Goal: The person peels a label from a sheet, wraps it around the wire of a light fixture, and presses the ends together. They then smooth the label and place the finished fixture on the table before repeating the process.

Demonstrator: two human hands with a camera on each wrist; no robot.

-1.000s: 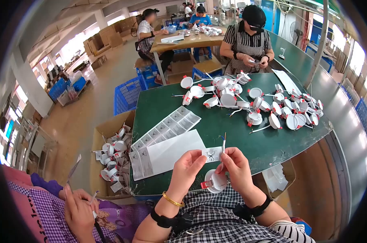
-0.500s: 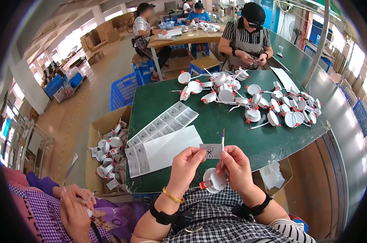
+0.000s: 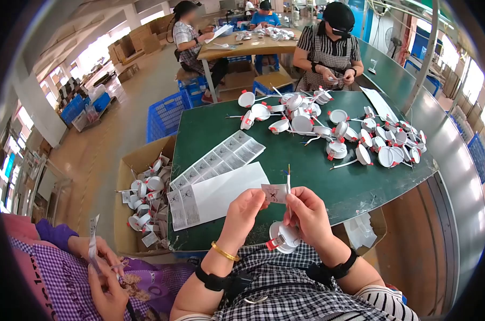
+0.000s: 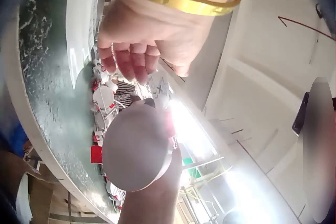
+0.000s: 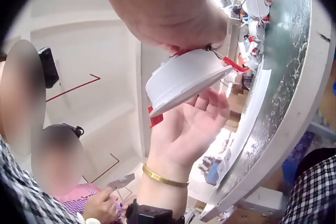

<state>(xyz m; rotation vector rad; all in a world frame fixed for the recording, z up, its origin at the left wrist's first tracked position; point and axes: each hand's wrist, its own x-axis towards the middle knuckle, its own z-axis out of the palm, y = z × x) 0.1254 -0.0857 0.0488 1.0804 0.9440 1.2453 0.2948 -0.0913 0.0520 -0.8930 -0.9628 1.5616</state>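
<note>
Over my lap, my left hand (image 3: 251, 203) pinches a small white label (image 3: 273, 193) by its left edge. My right hand (image 3: 302, 202) pinches a thin white wire (image 3: 288, 179) that stands upright against the label's right edge. The wire runs down to a round white downlight (image 3: 284, 237) with red spring clips, which hangs between my wrists above my checked apron. In the left wrist view the downlight (image 4: 137, 148) shows face-on below my curled left fingers (image 4: 131, 61). From the right wrist view the downlight (image 5: 184, 79) sits under my right hand (image 5: 163, 8), with my left hand (image 5: 189, 124) behind it.
The green table (image 3: 285, 171) carries a label sheet (image 3: 221, 158), a white backing sheet (image 3: 226, 192) and a pile of downlights (image 3: 333, 131). A cardboard box (image 3: 126, 171) of downlights stands at the left. A neighbour's hands (image 3: 106, 273) work at lower left; another worker (image 3: 331, 45) sits opposite.
Both my hands have risen a little with the label and wire. The label has tilted and sits closer against the wire. The neighbour at the left has lifted a strip of labels.
</note>
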